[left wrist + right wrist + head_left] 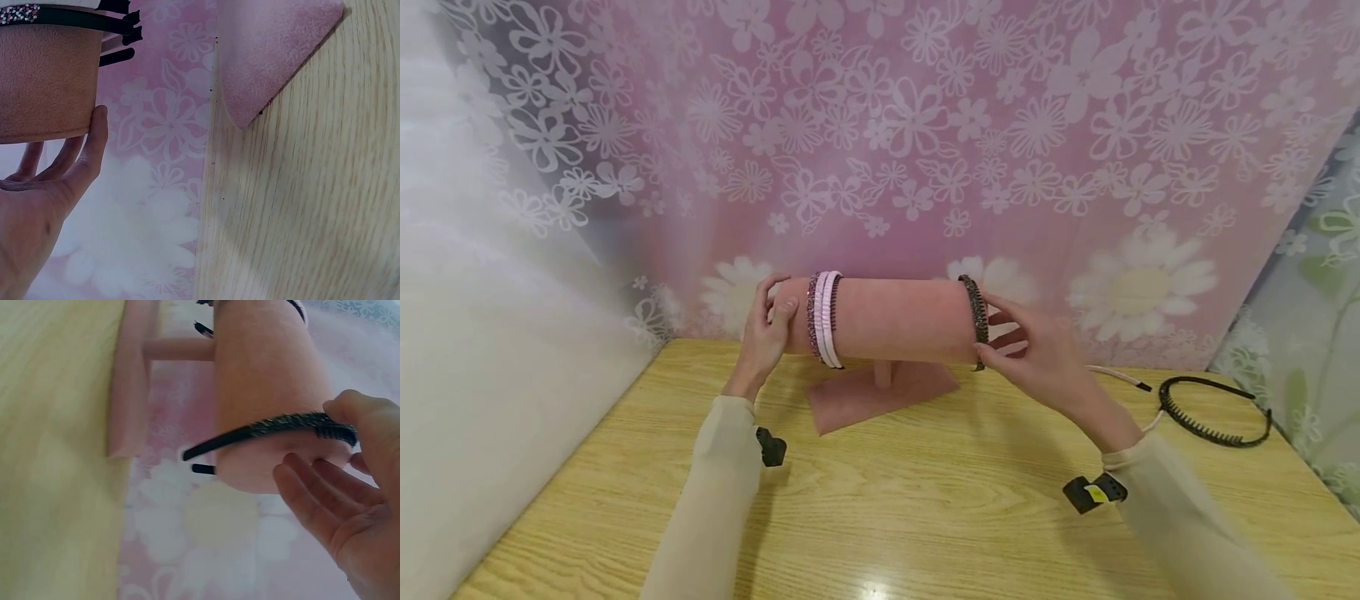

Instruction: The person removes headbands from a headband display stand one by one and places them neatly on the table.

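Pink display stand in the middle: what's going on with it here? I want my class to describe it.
A person's left hand grips one end of the pink display stand. The right hand touches a dark glittery headband around the other end. Pale headbands sit near the left end, and a black toothed headband lies on the table.

Display stand (898, 321): matt, velvety cloth. Dark headband (976, 312), stand's right end: rough, glittery top. Surface (925, 492): wood-grained, smooth, faintly glossy.
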The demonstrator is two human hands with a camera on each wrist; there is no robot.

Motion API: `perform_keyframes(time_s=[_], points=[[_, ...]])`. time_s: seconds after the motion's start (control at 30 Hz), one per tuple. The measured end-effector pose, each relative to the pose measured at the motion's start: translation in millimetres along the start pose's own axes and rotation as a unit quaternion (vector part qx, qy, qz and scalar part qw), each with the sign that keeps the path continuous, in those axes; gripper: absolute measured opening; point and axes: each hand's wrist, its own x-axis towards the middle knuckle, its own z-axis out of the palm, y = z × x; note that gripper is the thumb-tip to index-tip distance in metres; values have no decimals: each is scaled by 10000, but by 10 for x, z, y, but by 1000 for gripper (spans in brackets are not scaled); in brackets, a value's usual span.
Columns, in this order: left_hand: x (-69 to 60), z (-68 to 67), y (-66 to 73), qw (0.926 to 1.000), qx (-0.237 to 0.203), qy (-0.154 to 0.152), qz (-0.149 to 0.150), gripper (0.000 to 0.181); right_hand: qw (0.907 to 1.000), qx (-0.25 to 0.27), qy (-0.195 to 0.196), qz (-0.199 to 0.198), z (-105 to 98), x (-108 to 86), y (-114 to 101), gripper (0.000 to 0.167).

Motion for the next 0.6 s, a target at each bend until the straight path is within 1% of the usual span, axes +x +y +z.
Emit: perform_keyframes(time_s=[0.1, 0.2, 0.4, 0.6], points=[[2, 0, 0, 10000, -3, 19, -28, 50, 9995, 242, 168, 77, 57, -72, 18, 68], [1, -1, 2, 10000, 1, 34, -54, 50, 9983, 451, 327, 192, 102, -132, 19, 65], [-8, -1, -1, 10000, 12, 33, -45, 49, 9955, 576, 684, 297, 157, -196, 2, 53], [-14, 3, 5, 10000, -12, 56, -4, 50, 9930, 651, 902, 403, 188, -235, 2, 43]])
